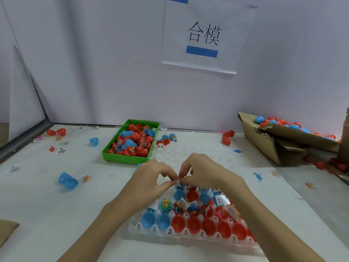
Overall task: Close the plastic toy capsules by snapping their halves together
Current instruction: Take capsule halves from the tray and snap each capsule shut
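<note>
One white tray (136,226): front row holds two blue capsule halves (148,220) and about six red halves (194,225), hollows up; rows behind hold toy-filled halves, count unclear. Above the tray's far rows, left hand (149,178) and right hand (203,172) together pinch one small packet (177,182), contents unreadable. Beyond the tray, one green bin (120,155) of capsules; the tray's right end is cut off.

"合模" on wall sheet (207,36)
</note>
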Tool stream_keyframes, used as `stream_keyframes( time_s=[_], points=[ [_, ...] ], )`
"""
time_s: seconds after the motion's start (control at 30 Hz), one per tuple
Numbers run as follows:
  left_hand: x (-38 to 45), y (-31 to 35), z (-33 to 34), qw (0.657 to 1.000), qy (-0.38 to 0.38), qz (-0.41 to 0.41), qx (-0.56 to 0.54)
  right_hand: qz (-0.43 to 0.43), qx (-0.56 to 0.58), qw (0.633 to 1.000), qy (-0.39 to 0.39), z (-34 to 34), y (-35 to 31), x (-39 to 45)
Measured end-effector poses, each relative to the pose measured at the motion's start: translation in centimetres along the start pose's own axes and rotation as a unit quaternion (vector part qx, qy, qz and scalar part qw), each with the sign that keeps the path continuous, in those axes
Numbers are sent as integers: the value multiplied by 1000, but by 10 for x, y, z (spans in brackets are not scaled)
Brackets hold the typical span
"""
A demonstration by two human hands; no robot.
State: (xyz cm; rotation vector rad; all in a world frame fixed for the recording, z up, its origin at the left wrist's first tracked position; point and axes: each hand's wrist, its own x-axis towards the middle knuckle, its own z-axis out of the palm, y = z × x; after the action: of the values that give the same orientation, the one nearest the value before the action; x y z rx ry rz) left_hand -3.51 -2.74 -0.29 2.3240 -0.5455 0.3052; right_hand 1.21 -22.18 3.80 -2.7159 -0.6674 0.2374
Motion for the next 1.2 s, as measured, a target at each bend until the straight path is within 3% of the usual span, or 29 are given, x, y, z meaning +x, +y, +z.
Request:
stream_keyframes(
  time_s=[0.2,0.33,0.43,0.6,0.77,0.87,0.97,1.07,1.2],
  points=[
    [1,4,-1,999,36,20,-17,-6,11,1000,22,-6,2,1],
    [5,7,-4,987,86,-31,-128,8,93,993,74,-15,1,-2],
    [7,10,-8,965,81,-81,-236,14,184,977,109,-14,-4,-9],
    [6,13,-13,954,47,-98,-280,19,313,941,130,2,-11,-26],
    [6,13,-13,918,99,-144,-355,24,406,902,142,9,-18,-37],
    [7,12,-13,886,137,-178,-406,-6,367,905,214,13,-21,-42],
    [8,12,-14,869,169,-184,-427,-33,340,923,175,19,-29,-45],
    [8,13,-12,881,186,-173,-400,-23,297,930,217,32,-39,-41],
    [9,13,-17,895,182,-146,-381,-40,315,903,290,37,-44,-41]
  ],
)
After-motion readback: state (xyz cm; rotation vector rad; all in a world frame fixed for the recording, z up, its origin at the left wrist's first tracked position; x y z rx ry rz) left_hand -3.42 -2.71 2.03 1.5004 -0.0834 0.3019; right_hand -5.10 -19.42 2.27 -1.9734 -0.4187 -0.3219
